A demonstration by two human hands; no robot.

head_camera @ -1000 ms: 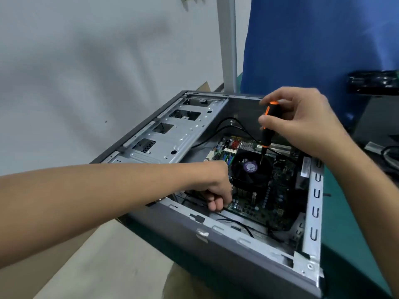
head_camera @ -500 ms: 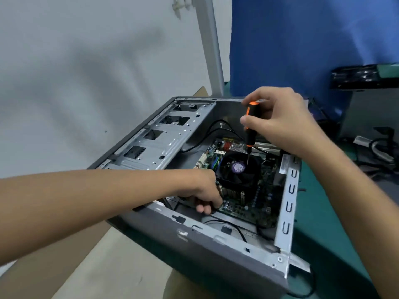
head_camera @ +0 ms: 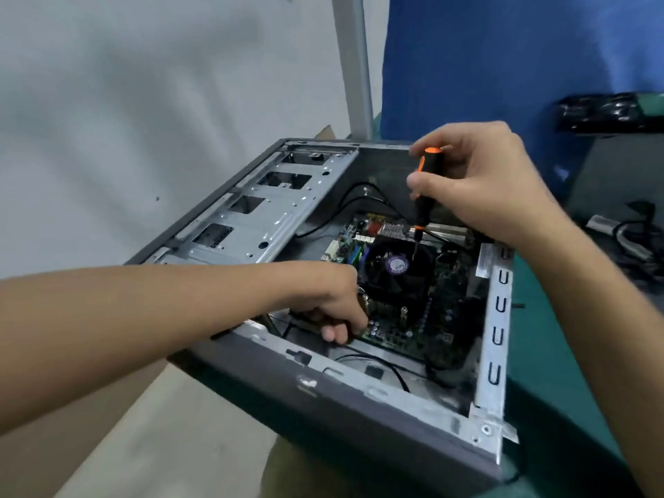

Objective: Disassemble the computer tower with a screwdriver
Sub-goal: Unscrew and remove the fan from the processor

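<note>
An open grey computer tower [head_camera: 359, 400] lies on its side on a green table. Inside are a green motherboard [head_camera: 424, 328] and a black cooler fan [head_camera: 395, 271] with a purple sticker. My right hand [head_camera: 481, 185] grips a black and orange screwdriver [head_camera: 424, 195] upright, its tip down at the fan's far right corner. My left hand [head_camera: 334, 303] reaches into the case beside the fan, fingers curled at the motherboard's near edge; what they hold is hidden.
A silver drive cage [head_camera: 266, 210] fills the case's left side, with black cables [head_camera: 359, 199] running behind the board. Blue fabric [head_camera: 503, 66] hangs behind the table. Dark parts and cables [head_camera: 632, 239] lie at the right. A white post [head_camera: 354, 62] stands by the wall.
The view has shifted, so the case sits slightly lower and left in frame. Both hands keep their places: right on the screwdriver over the fan, left at the board's near edge.
</note>
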